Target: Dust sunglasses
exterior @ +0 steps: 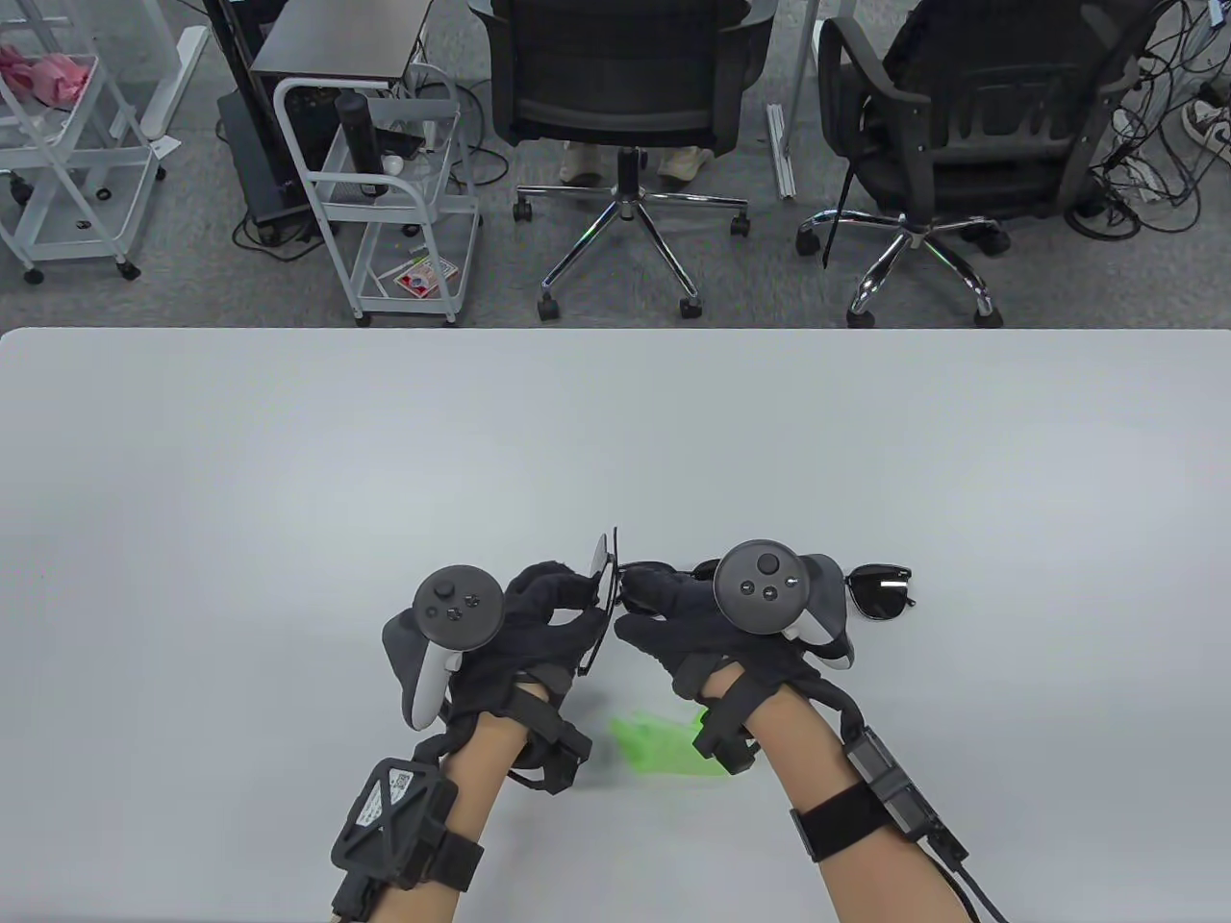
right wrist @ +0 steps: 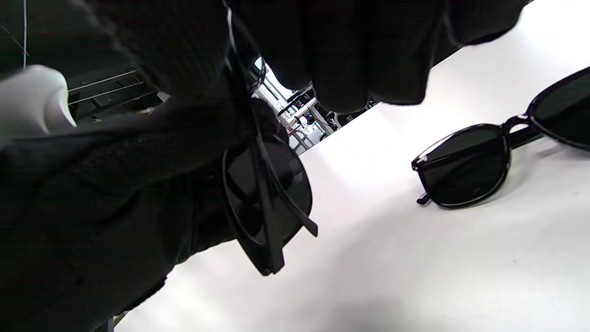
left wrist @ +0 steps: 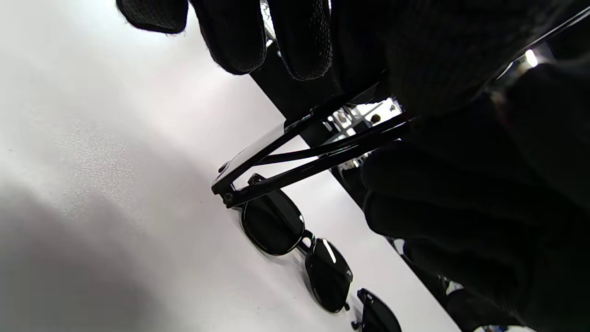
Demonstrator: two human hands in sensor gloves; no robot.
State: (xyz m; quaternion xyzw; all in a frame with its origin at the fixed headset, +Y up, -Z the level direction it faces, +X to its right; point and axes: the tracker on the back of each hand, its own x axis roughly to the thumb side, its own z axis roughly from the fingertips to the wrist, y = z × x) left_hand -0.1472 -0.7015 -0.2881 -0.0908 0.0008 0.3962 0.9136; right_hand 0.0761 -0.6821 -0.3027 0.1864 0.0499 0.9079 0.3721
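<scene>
A folded pair of black sunglasses (exterior: pixel 604 601) is held on edge above the table, between my two hands. My left hand (exterior: pixel 575 591) grips it from the left and my right hand (exterior: pixel 642 604) grips it from the right. The left wrist view shows its folded temples (left wrist: pixel 299 154) under my fingers. The right wrist view shows one dark lens (right wrist: pixel 269 193) hanging below my hands. A green cloth (exterior: pixel 664 742) lies on the table between my wrists; neither hand touches it.
A second black pair (exterior: pixel 880 590) lies on the table right of my right hand, also in the right wrist view (right wrist: pixel 465 173). Another pair (left wrist: pixel 295 242) lies just beyond my fingers. Office chairs and carts stand past the table's far edge (exterior: pixel 615 332).
</scene>
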